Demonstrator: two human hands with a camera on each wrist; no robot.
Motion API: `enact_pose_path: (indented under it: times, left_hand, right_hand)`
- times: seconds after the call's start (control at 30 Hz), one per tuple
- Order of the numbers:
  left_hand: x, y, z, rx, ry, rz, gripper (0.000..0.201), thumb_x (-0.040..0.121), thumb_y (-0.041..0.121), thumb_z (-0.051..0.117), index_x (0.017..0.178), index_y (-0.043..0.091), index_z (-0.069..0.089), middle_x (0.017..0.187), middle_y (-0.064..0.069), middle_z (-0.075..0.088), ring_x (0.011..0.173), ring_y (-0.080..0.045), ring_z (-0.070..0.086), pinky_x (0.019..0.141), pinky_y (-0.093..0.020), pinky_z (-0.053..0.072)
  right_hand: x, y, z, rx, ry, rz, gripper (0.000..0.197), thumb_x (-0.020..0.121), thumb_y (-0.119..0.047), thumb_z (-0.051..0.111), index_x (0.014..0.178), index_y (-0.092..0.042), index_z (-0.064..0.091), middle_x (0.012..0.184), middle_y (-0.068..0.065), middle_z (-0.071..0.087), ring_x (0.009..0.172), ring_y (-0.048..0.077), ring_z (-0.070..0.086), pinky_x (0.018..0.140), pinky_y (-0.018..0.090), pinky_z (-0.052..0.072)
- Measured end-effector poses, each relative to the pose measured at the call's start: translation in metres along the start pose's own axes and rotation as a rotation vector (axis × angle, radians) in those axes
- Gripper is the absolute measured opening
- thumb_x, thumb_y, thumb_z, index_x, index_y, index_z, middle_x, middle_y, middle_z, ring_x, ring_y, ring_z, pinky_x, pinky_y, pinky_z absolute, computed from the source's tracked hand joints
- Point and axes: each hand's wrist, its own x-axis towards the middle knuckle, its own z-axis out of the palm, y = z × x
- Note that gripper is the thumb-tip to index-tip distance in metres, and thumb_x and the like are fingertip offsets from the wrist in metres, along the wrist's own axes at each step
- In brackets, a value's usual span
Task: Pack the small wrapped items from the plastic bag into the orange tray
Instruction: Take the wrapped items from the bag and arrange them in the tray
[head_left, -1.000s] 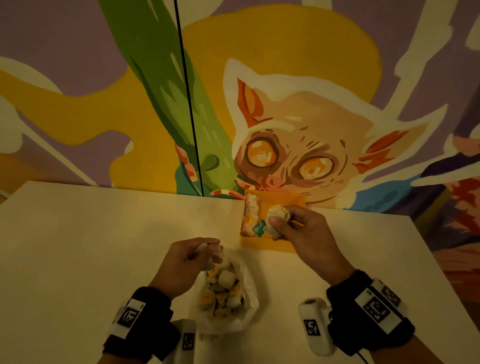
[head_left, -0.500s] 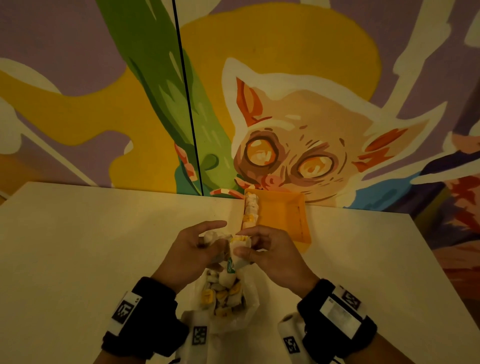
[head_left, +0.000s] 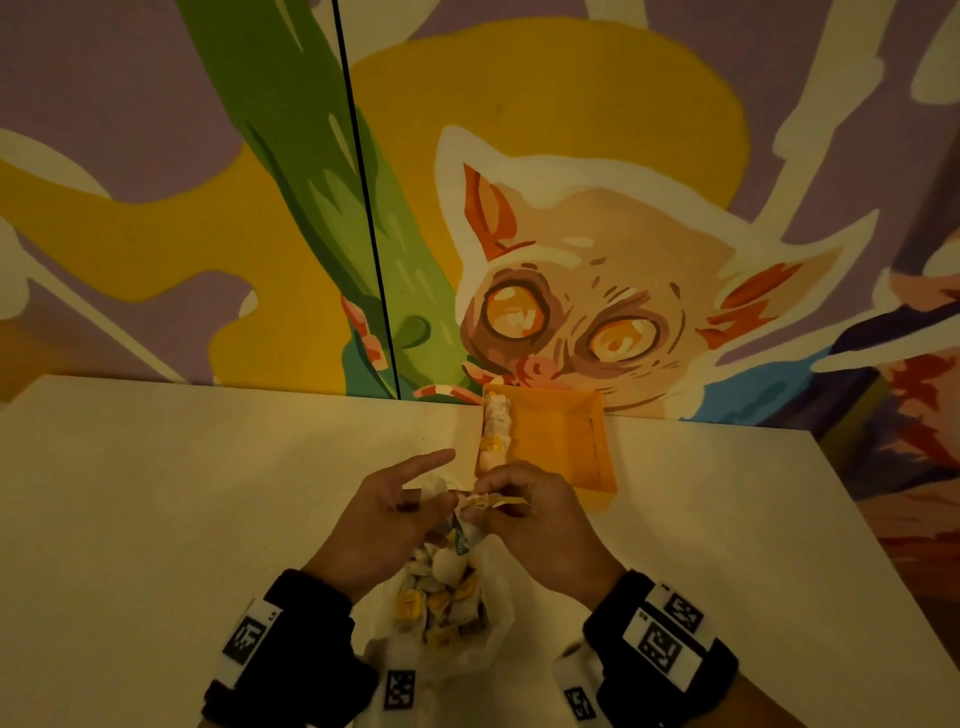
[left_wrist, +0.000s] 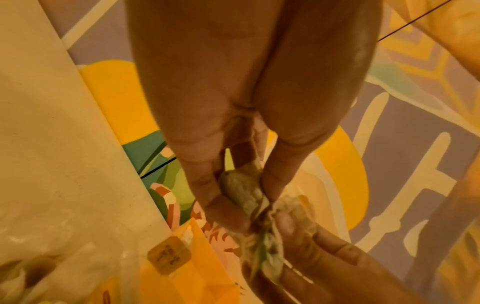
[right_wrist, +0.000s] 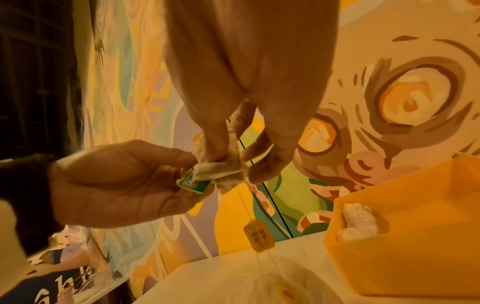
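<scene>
Left hand: our left hand (head_left: 376, 525) was raised over the mouth of the plastic bag (head_left: 447, 618); thumb and middle fingers pinched one small wrapped item (left_wrist: 242, 190), while the index finger pointed straight out toward the tray.
Right hand: our right hand (head_left: 535, 519) met the left just above the bag, its fingertips (right_wrist: 255, 162) pinching a second crumpled wrapped item (right_wrist: 221, 172).
Items in hand: the two wrapped items touched each other between our hands; a green tag (right_wrist: 193, 183) lay against the left hand's fingers, and a yellow paper tag (right_wrist: 259, 235) hung below on a thin string.
Plastic bag: it lay on the table (head_left: 156, 519) between our wrists, open toward the tray, holding a heap of white and yellow wrapped items (head_left: 436, 597).
Orange tray: the orange tray (head_left: 592, 452) stood at the far edge of the table against the wall, just beyond our hands.
Tray contents: a row of wrapped items (head_left: 496, 426) ran along its left wall; the remaining floor was bare orange.
Wrists: black bands with printed square markers (head_left: 660, 636) sat on both.
Background: a painted mural of a wide-eyed animal (head_left: 571, 322) covered the wall.
</scene>
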Motion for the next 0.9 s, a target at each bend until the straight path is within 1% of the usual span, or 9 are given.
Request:
enact_pose_path:
  times: [0.1,0.2,0.3,0.43,0.57,0.67,0.73,0.83,0.9]
  left_hand:
    - [0.002,-0.004,-0.005,0.066,0.073,0.015,0.037,0.086,0.001,0.067,0.119,0.017,0.062,0.079,-0.017,0.074,0.069,-0.029,0.067,0.067,-0.041,0.060]
    - [0.005,-0.009,-0.009,0.131,0.146,0.040,0.029,0.084,0.005,0.071,0.110,0.016,0.065,0.074,-0.011,0.075,0.071,-0.028,0.071,0.067,-0.039,0.060]
    - [0.007,-0.014,-0.006,0.144,0.185,0.049,0.014,0.085,0.009,0.071,0.098,0.016,0.071,0.071,-0.007,0.075,0.067,-0.026,0.072,0.067,-0.041,0.061]
    - [0.002,-0.013,0.007,0.125,0.094,0.080,0.023,0.091,0.000,0.060,0.095,0.016,0.076,0.080,-0.005,0.077,0.076,-0.023,0.073,0.070,-0.037,0.059]
    - [-0.001,-0.005,0.009,-0.047,-0.046,-0.069,0.024,0.096,0.001,0.052,0.102,0.007,0.075,0.095,-0.017,0.074,0.092,-0.036,0.071,0.080,-0.045,0.059]
    - [-0.003,0.001,0.005,-0.104,-0.168,-0.138,0.025,0.098,0.005,0.049,0.108,0.004,0.072,0.104,-0.017,0.073,0.099,-0.030,0.070,0.089,-0.041,0.057]
    - [-0.004,0.004,0.006,-0.093,-0.188,-0.128,0.027,0.100,0.005,0.045,0.108,0.003,0.071,0.105,-0.014,0.073,0.100,-0.027,0.070,0.089,-0.037,0.057]
    - [-0.005,0.006,0.010,-0.001,-0.176,-0.107,0.030,0.102,0.008,0.043,0.105,0.011,0.073,0.100,-0.006,0.075,0.098,-0.019,0.071,0.086,-0.032,0.057]
    - [-0.006,0.008,0.012,0.037,-0.208,-0.109,0.032,0.102,0.008,0.043,0.104,0.017,0.073,0.097,-0.001,0.076,0.095,-0.013,0.070,0.084,-0.027,0.056]
  right_hand:
    - [-0.001,0.000,-0.007,0.113,-0.004,0.033,0.015,0.079,-0.009,0.077,0.084,-0.020,0.068,0.088,0.004,0.073,0.082,0.013,0.070,0.071,0.023,0.056]
    - [-0.002,-0.003,-0.014,0.224,-0.043,0.106,0.019,0.079,-0.009,0.077,0.094,-0.011,0.066,0.090,0.012,0.074,0.082,0.019,0.071,0.069,0.028,0.058]
    - [-0.004,-0.008,-0.015,0.225,-0.121,0.124,0.025,0.078,-0.011,0.078,0.100,-0.014,0.067,0.088,0.008,0.075,0.078,0.015,0.071,0.065,0.023,0.054]
    - [-0.002,-0.007,-0.008,0.233,-0.095,0.102,0.026,0.075,-0.007,0.080,0.097,-0.015,0.069,0.087,0.003,0.076,0.080,0.012,0.072,0.070,0.021,0.055]
    - [-0.002,-0.006,-0.006,0.228,-0.062,0.076,0.026,0.073,-0.004,0.081,0.092,-0.018,0.069,0.084,-0.001,0.075,0.080,0.011,0.071,0.071,0.022,0.056]
    - [-0.001,-0.005,-0.007,0.235,-0.027,0.059,0.028,0.072,-0.001,0.081,0.091,-0.017,0.069,0.085,-0.002,0.074,0.081,0.009,0.071,0.069,0.020,0.055]
    - [0.000,-0.005,-0.008,0.235,0.002,0.044,0.030,0.071,0.000,0.080,0.094,-0.016,0.069,0.087,0.004,0.074,0.082,0.012,0.071,0.069,0.021,0.056]
    - [0.001,-0.005,-0.006,0.228,0.013,0.040,0.036,0.072,-0.001,0.081,0.103,-0.012,0.068,0.092,0.015,0.072,0.084,0.016,0.071,0.072,0.022,0.056]
    - [0.001,-0.005,-0.005,0.195,-0.005,0.039,0.039,0.073,-0.003,0.081,0.108,-0.016,0.069,0.093,0.016,0.070,0.083,0.015,0.070,0.072,0.022,0.056]
